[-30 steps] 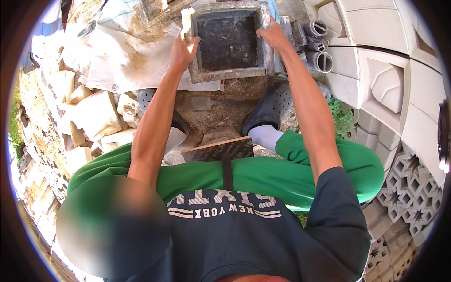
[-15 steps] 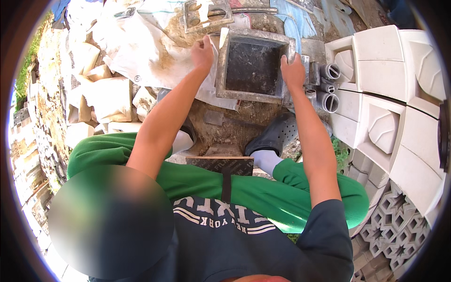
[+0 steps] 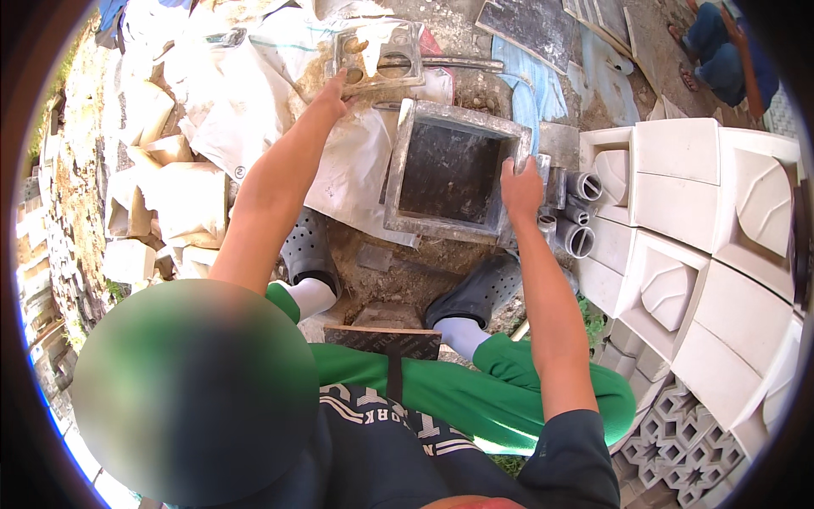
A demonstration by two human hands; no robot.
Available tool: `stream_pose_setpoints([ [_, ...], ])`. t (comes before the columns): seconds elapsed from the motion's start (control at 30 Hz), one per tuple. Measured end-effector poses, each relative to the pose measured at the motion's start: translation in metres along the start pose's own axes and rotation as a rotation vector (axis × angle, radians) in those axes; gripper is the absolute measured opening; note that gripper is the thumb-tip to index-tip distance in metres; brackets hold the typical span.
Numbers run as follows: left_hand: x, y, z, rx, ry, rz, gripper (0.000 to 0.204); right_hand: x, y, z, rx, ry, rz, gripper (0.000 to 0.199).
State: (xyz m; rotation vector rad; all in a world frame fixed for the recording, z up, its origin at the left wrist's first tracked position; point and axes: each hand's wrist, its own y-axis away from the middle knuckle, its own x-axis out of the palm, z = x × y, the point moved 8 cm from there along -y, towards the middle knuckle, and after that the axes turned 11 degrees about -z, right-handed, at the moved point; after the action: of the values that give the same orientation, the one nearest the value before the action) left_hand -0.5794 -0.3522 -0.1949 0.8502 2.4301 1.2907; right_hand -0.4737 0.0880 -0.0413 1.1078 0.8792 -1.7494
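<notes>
The person sits low, green-trousered knees spread, both bare arms stretched out over the ground. The left arm runs long and nearly straight, out past the white sheet (image 3: 343,182), and the left hand (image 3: 333,98) sits at the near left corner of a flat frame with round holes (image 3: 386,84). A finger points forward along that corner; the other fingers are bunched and partly hidden from where I stand, so I can't tell whether they grip the frame or only touch it.

The right arm comes up straighter from its dark sleeve, elbow only slightly bent. The right hand (image 3: 521,191) is closed over the right-hand rim of a square box frame (image 3: 434,226), thumb on the inner side, fingers curled around the outside.

That box frame lies slightly turned on the ground ahead of the dark clogs (image 3: 479,293), its dark inner floor facing up, its left side by the white sheet. Just right of it are the grey pipes (image 3: 585,185), then pale cast blocks (image 3: 677,153). Dark rods (image 3: 462,63) lie beyond it.
</notes>
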Motion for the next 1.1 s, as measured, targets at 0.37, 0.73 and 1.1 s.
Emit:
stream_pose_setpoints([
  [0.37,0.013,-0.010,0.003,0.146,-0.250,0.030,0.039,0.001,-0.004,-0.015,0.027,-0.012,0.006,0.062],
  [0.73,-0.058,0.031,-0.087,0.359,-0.403,-0.221,0.042,0.005,-0.003,-0.006,0.014,-0.033,0.033,0.056],
  [1.1,-0.124,0.190,-0.195,1.247,-1.182,-0.478,0.058,-0.001,-0.001,0.001,0.000,-0.024,0.008,0.050],
])
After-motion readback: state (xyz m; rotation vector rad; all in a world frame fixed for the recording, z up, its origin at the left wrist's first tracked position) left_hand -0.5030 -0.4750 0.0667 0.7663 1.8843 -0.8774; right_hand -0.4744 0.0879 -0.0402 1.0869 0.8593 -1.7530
